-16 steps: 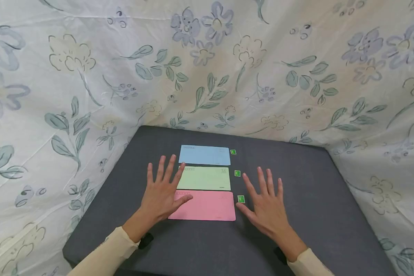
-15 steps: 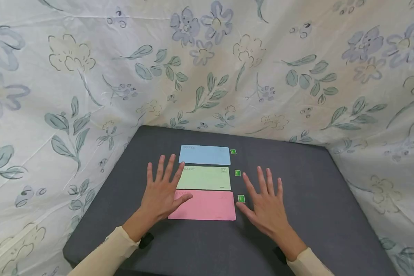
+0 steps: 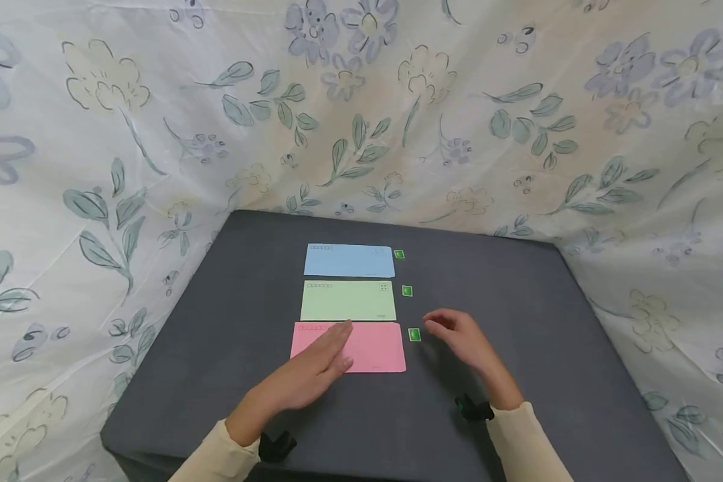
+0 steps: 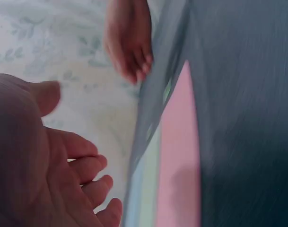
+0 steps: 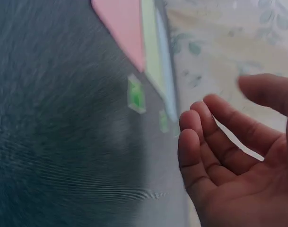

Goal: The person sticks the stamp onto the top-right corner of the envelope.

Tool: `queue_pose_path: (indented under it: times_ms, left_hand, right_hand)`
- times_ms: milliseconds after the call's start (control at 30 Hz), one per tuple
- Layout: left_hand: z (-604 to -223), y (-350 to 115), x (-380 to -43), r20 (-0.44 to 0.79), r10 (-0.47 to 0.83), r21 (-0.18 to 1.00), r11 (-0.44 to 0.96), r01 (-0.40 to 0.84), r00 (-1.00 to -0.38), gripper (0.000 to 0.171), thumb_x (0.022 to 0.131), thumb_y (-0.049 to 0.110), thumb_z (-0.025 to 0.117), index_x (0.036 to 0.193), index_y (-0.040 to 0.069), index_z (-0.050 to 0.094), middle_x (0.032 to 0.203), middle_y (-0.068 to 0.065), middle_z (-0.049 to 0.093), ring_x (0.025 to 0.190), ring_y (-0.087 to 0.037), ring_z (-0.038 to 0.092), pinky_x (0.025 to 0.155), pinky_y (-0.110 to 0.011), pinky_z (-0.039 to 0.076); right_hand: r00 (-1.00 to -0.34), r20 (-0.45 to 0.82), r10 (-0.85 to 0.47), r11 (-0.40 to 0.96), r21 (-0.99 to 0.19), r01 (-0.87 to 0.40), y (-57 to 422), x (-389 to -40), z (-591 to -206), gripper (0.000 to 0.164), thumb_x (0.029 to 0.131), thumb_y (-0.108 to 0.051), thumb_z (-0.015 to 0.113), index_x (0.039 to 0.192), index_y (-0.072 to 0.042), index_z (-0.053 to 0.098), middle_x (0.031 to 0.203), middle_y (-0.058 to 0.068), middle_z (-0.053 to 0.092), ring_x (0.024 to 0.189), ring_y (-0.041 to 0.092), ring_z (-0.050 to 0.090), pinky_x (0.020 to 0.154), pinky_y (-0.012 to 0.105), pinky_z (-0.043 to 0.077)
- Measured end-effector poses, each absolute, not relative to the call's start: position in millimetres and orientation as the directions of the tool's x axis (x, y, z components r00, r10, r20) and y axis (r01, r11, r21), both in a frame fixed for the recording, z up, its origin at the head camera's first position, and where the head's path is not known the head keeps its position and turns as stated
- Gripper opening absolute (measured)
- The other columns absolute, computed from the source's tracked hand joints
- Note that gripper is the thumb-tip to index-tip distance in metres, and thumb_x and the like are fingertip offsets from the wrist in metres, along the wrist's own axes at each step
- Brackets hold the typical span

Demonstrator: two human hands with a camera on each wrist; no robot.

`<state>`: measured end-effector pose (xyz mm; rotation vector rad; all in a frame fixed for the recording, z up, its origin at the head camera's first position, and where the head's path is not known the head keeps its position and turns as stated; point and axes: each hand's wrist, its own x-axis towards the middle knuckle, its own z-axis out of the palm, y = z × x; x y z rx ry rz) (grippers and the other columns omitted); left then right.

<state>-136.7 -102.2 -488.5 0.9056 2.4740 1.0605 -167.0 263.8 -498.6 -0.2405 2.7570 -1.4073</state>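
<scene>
Three envelopes lie in a column on the dark tabletop: a blue envelope (image 3: 349,261) farthest away, a light green envelope (image 3: 348,301) in the middle and a pink envelope (image 3: 376,349) nearest. Beside each one's right end is a small green stamp, the nearest stamp (image 3: 414,335) by the pink envelope. My left hand (image 3: 307,371) hovers over the pink envelope's left part, hiding some of it, with fingers together and relaxed. In the right wrist view, my right hand (image 5: 238,161) has loosely bent fingers and nothing between them and the thumb; it is just right of the nearest stamp.
The middle stamp (image 3: 407,290) and the far stamp (image 3: 399,254) lie flat on the dark-covered table (image 3: 506,294). A floral curtain (image 3: 422,134) hangs behind the table and along both sides. Dark bands sit at both wrists.
Both hands were spread flat with fingers apart. The left has turned and moved right over the pink envelope; the right has turned and its fingers have bent. The head view has shifted slightly.
</scene>
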Motion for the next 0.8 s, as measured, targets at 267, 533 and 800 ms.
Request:
queue_pose_path:
  times_ms: [267,533,800]
  left_hand:
    - [-505.3,-71.0,-128.2,-0.083,0.717,0.550,0.612,0.568,-0.692,0.066,0.116,0.034,0.050,0.170,0.001,0.032,0.178,-0.011,0.025,0.165,-0.031,0.019,0.130,-0.051,0.021]
    - [-514.3,-65.5,-135.2,-0.067,0.692,0.445,0.666,0.599,-0.719,0.067,0.113,0.031,0.059,0.167,-0.002,0.037,0.177,-0.016,0.025,0.164,-0.037,0.020,0.130,-0.052,0.022]
    - [-528.7,-56.1,-132.8,-0.083,0.686,0.446,0.675,0.588,-0.723,0.069,0.112,0.033,0.059,0.168,0.000,0.036,0.179,-0.013,0.022,0.165,-0.033,0.016,0.131,-0.049,0.019]
  right_hand:
    - [-0.996,-0.004,-0.088,0.603,-0.796,-0.050,270.1,-198.6,-537.7,0.009,0.103,-0.009,0.076,0.108,-0.004,0.081,0.096,0.006,0.073,0.078,0.022,0.062,0.068,0.034,0.054]
    - [-0.998,-0.007,-0.056,0.648,-0.761,-0.031,263.2,-210.9,-544.3,0.008,0.101,-0.013,0.080,0.104,-0.007,0.083,0.092,0.003,0.074,0.078,0.022,0.063,0.069,0.036,0.054]
    - [-0.997,-0.068,-0.031,0.661,-0.750,0.030,258.6,-210.4,-547.0,0.006,0.097,-0.013,0.083,0.098,-0.007,0.083,0.087,0.003,0.073,0.072,0.022,0.063,0.065,0.035,0.054]
